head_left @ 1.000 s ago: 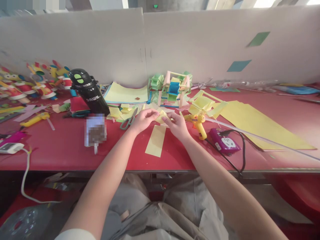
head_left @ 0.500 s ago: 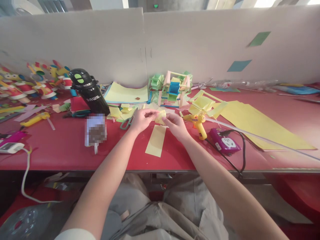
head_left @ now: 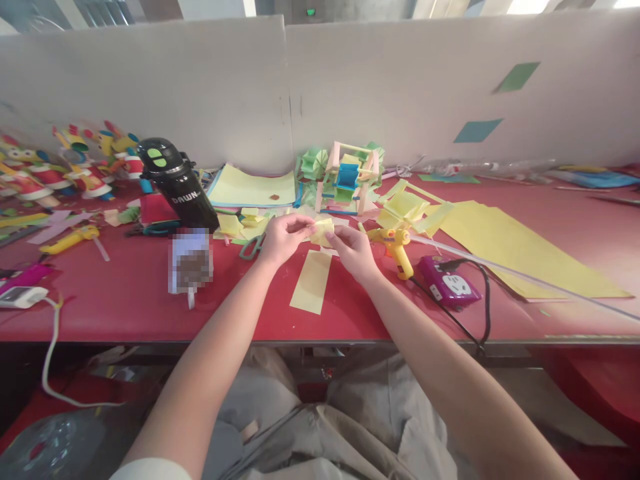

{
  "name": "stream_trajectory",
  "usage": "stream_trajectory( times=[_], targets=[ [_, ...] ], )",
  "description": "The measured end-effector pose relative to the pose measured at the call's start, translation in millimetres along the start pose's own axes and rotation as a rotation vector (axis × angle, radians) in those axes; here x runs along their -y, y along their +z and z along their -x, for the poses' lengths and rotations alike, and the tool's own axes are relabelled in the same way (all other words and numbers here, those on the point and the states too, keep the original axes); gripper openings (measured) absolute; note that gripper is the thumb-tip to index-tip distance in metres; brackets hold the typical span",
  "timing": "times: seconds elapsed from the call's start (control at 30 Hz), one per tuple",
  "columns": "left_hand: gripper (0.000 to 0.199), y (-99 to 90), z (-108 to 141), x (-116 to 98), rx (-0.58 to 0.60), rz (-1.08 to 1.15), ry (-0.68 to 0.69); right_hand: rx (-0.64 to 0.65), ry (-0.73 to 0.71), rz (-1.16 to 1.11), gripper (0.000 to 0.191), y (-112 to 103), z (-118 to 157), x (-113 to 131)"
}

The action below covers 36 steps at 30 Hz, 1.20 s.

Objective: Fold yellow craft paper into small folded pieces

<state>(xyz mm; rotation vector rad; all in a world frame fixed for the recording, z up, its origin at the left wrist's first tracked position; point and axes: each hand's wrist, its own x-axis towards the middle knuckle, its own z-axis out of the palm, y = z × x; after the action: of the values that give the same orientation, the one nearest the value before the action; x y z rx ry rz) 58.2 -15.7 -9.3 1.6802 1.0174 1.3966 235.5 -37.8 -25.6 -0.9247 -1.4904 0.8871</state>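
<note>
Between both hands is a small folded piece of yellow paper [head_left: 321, 232], held just over the red table. My left hand [head_left: 286, 239] pinches its left side between thumb and fingers. At its right side my right hand [head_left: 354, 250] grips it, thumb on the near face. Below them a pale yellow paper strip [head_left: 311, 283] lies flat on the table. Scissors with green handles [head_left: 251, 247] rest beside my left wrist, partly covered. To the right of my right hand stands a yellow glue gun [head_left: 396, 250].
A purple power socket [head_left: 453, 283] with a black cord sits right of the glue gun. Large yellow sheets [head_left: 525, 253] lie farther right. A black bottle [head_left: 177, 187] stands left, near paper figures [head_left: 85, 163]. Behind my hands is a paper-and-stick model [head_left: 347, 177].
The folded yellow paper has shifted and turned very slightly between my fingers. Both hands keep their hold, and the things on the table stay where they were.
</note>
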Motion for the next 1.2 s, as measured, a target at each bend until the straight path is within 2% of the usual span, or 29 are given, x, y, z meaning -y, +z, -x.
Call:
stream_trajectory(
  times=[0.3, 0.63, 0.77, 1.07, 1.2],
  targets=[
    [0.015, -3.0, 0.5, -5.5, 0.013, -0.081, -0.019, 0.008, -0.033, 0.049, 0.039, 1.4, 0.8, 1.8],
    [0.020, -7.7, -1.2, 1.8, 0.029, -0.075, -0.065, 0.017, -0.052, 0.039, 0.038, 0.7, 1.3, 1.6],
    [0.021, -7.0, -1.5, 1.0, 0.018, -0.043, -0.084, 0.006, -0.016, -0.014, 0.036, 1.4, 0.9, -1.1],
    [0.040, -8.1, -1.2, -1.7, 0.024, 0.030, -0.121, 0.003, 0.010, -0.033, 0.031, 1.7, 1.3, 0.5],
    [0.035, -9.6, -0.7, -2.9, 0.034, -0.003, -0.102, -0.028, 0.007, -0.038, 0.032, 4.0, 2.6, 0.6]
  ],
)
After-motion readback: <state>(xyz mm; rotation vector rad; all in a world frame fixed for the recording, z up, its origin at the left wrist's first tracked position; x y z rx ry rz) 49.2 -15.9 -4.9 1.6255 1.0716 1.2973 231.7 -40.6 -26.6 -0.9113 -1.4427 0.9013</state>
